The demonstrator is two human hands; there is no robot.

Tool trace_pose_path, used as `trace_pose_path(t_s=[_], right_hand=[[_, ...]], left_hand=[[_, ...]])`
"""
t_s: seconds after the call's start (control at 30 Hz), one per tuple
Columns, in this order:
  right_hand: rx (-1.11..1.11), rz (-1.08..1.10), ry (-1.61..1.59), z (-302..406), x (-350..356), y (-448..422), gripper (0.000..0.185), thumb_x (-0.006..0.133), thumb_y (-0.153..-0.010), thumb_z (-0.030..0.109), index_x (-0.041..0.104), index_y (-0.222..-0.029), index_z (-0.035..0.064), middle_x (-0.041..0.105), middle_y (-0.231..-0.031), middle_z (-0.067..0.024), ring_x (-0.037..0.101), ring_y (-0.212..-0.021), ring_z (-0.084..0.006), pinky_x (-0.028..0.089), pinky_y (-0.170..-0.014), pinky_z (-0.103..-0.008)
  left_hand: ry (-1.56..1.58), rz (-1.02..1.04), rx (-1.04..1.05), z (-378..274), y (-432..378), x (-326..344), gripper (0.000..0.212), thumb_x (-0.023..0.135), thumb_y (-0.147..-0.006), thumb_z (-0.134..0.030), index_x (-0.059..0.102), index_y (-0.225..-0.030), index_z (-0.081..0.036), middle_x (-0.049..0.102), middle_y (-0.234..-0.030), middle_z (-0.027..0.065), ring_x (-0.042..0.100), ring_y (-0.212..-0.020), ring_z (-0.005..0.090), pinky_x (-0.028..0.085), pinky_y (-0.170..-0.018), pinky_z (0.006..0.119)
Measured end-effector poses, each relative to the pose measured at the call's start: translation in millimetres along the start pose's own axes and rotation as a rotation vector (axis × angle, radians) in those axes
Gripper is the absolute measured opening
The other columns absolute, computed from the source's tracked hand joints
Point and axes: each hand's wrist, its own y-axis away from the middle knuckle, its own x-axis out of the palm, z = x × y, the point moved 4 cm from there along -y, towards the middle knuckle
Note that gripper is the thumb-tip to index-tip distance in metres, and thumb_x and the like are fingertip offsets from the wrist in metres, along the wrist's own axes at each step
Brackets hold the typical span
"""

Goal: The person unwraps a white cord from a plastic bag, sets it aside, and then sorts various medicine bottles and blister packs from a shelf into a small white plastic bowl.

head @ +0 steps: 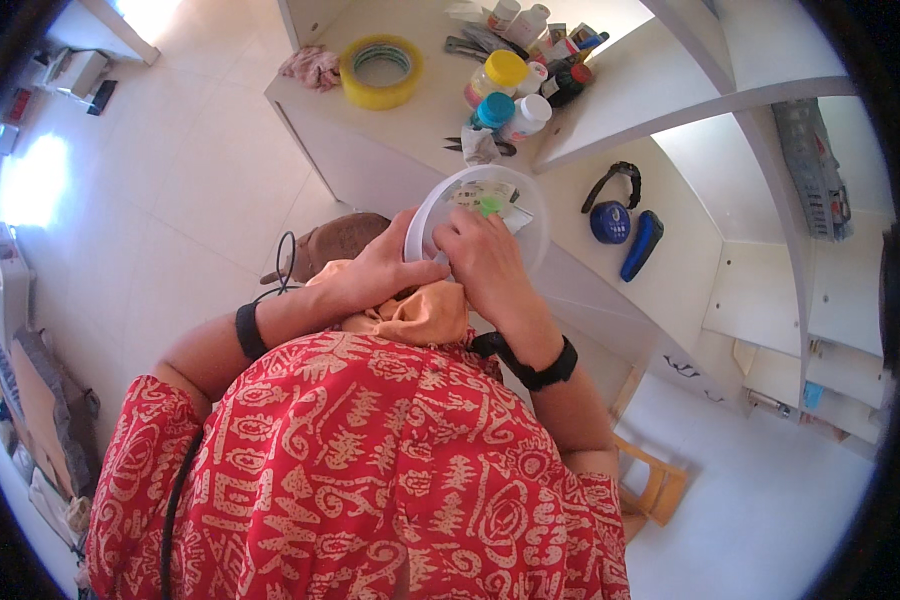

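Observation:
A round translucent plastic container [538, 225] is tilted in front of my torso. My left hand [394, 262] grips its near left rim, with the thumb over the edge. My right hand [480, 251] reaches into its opening, fingertips beside a small green item [490, 204] and printed packets [484, 191]; whether the fingers pinch anything is hidden. An orange cloth [420, 311] lies bunched under my wrists, against the red patterned garment.
Ahead, a white shelf unit holds yellow tape [381, 71], a pink cloth [313, 67], several bottles [506, 69] and scissors [504, 148]. A blue round case [610, 222] and a blue shaver-like device [642, 245] lie right. A wooden chair [656, 480] stands lower right.

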Motion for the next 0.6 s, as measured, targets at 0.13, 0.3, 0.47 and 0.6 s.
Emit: trace_pose_path(t_s=[0.13, 0.3, 0.47, 0.6], right_hand=[[0.051, -0.348, -0.095, -1, -13, 0, 0.018, 0.063, -0.088, 0.01, 0.068, -0.106, 0.0074, 0.066, -0.117, -0.0156, 0.068, -0.108, -0.0316, 0.053, -0.092, -0.0446], [0.19, -0.391, 0.038, -24, -8, 3, 0.018, 0.064, -0.087, 0.007, 0.067, -0.105, 0.0069, 0.066, -0.124, -0.0157, 0.065, -0.106, -0.0368, 0.051, -0.092, -0.0468], [0.205, -0.31, -0.005, -21, 18, 10, 0.015, 0.061, -0.088, 0.013, 0.065, -0.101, 0.0064, 0.062, -0.1, -0.0137, 0.063, -0.096, -0.0338, 0.049, -0.086, -0.0458], [0.152, -0.317, -0.04, -33, 19, 16, 0.013, 0.072, -0.084, 0.014, 0.066, -0.093, 0.0072, 0.062, -0.101, -0.0116, 0.061, -0.1, -0.0329, 0.047, -0.088, -0.0451]], left_hand=[[-0.05, -0.068, 0.035, 2, 0, -2, 0.088, 0.081, -0.088, -0.023, 0.03, -0.153, 0.004, 0.057, -0.131, 0.0162, 0.058, -0.12, 0.0211, 0.049, -0.104, 0.035], [-0.066, -0.039, 0.061, 2, 2, 13, 0.088, 0.081, -0.088, -0.022, 0.03, -0.155, 0.002, 0.056, -0.135, 0.0154, 0.056, -0.124, 0.0216, 0.047, -0.107, 0.037], [0.014, -0.003, 0.034, 33, 0, 20, 0.081, 0.075, -0.089, -0.012, 0.032, -0.157, -0.003, 0.05, -0.146, 0.0132, 0.051, -0.129, 0.0211, 0.044, -0.111, 0.038], [-0.01, 0.023, 0.041, 48, -11, 16, 0.076, 0.072, -0.091, -0.011, 0.034, -0.156, -0.003, 0.051, -0.143, 0.0116, 0.052, -0.127, 0.0203, 0.044, -0.11, 0.038]])
